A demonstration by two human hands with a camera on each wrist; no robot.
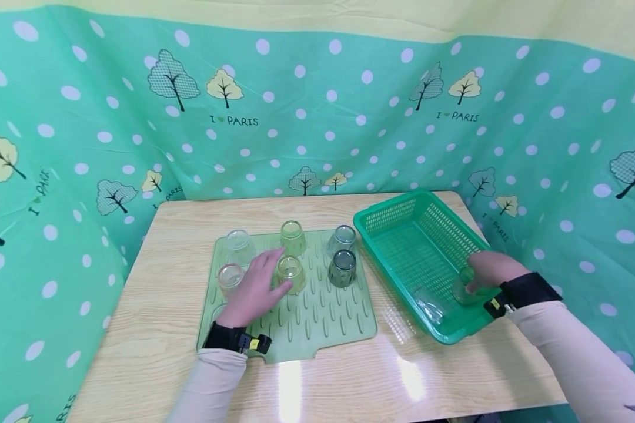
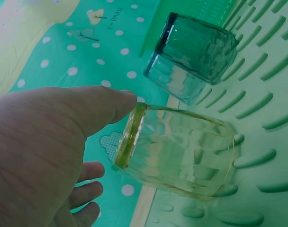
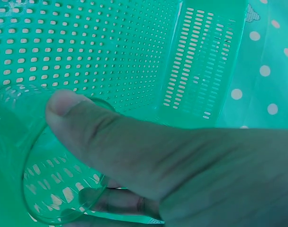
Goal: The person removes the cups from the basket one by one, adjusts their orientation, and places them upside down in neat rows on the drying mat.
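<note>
On the green drying mat [image 1: 341, 326], my left hand [image 1: 256, 288] hovers beside a yellow glass [image 1: 290, 276], fingers loosely spread. The left wrist view has the thumb tip [image 2: 122, 104] at that glass's thick-ended edge; whether they touch I cannot tell. Inside the green basket [image 1: 402, 276], my right hand [image 1: 494, 270] grips a clear glass [image 1: 461, 292], which looks green against the plastic. Thumb and fingers lie around the glass's open rim [image 3: 28, 189] in the right wrist view. Another clear glass [image 1: 428, 305] lies at the basket's near end.
Also on the mat are a pink-tinted glass [image 1: 230, 277], a clear one [image 1: 239, 247], a yellow-green one [image 1: 293, 238], a pale blue one [image 1: 343, 238] and a dark grey-blue one [image 1: 342, 270]. Dotted curtains [image 1: 317, 111] surround the wooden table [image 1: 153, 305].
</note>
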